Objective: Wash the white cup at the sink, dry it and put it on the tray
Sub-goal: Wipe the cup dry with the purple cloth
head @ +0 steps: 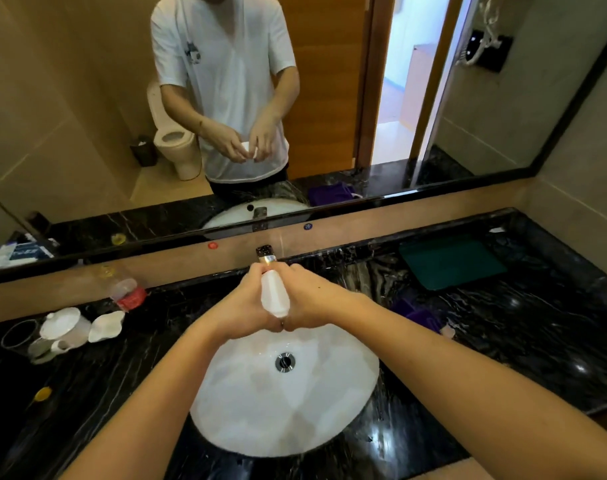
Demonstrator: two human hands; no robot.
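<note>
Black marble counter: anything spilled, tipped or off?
Left of the white sink, a clear plastic bottle with a red label lies on its side, and a yellow cap lies loose nearer the front. No spill visible.

Both hands, left (pixel 248 303) and right (pixel 312 299), meet, fingers curled inward, forearms extended.

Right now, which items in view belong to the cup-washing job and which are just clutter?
In play: white cup, gripped between left hand and right hand over the sink, under the faucet; green tray; purple cloth, probably for drying.

Clutter: lidded white teapot, white dish, glass, plastic bottle.
</note>
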